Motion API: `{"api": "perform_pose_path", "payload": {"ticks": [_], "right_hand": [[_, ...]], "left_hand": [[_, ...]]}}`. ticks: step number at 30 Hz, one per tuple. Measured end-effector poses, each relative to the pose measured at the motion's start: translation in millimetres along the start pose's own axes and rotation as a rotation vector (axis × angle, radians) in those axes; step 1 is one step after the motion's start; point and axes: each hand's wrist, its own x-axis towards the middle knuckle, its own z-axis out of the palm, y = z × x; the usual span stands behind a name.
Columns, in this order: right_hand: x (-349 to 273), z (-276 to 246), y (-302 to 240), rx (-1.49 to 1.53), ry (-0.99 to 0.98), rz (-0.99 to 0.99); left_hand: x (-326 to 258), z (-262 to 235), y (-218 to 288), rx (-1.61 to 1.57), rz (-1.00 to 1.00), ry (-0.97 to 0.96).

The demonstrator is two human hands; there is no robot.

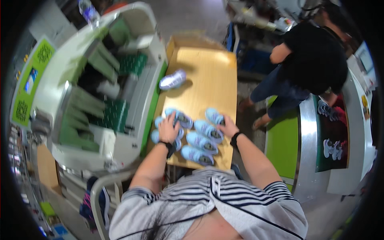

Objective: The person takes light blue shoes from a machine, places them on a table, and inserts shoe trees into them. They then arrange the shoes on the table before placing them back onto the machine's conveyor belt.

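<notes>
Together our two hands work over a cluster of light blue shoes [202, 142] gathered near the centre of the frame, on the near end of a wooden table [212, 76]. Our left hand [168, 129] lies flat with fingers spread on the shoes at the left of the cluster, pressing on them rather than gripping any, seemingly to keep them from sliding. Our right hand [228, 127] rests at the cluster's right edge, its fingers curled loosely against a shoe; we cannot tell whether it truly grips it. The shoes lie side by side in rough rows, toes angled alike, apparently so they stay sorted and easy to reach. One more pale shoe [173, 80] lies apart, higher in the frame, just beside the white and green machine [100, 88] that fills the upper left. At the upper right a person in a dark shirt [316, 60] bends over a conveyor [332, 132] carrying other shoes.
</notes>
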Motion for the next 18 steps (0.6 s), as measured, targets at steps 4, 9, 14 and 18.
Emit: {"api": "perform_pose_path", "payload": {"ticks": [4,9,14,18], "right_hand": [[4,-10,-22,0.014,0.005,-0.046],[12,-8,-33,0.023,-0.012,-0.041],[8,-15,-26,0.027,0.049,-0.056],[3,-7,-27,-0.051,-0.02,-0.003]], "left_hand": [[24,-14,-4,-0.221,-0.079,-0.06],[85,-27,-20,-0.135,-0.139,0.168],[154,-19,-12,-0.002,-0.273,0.224],[173,-1,-38,0.08,-0.46,0.033]]}}
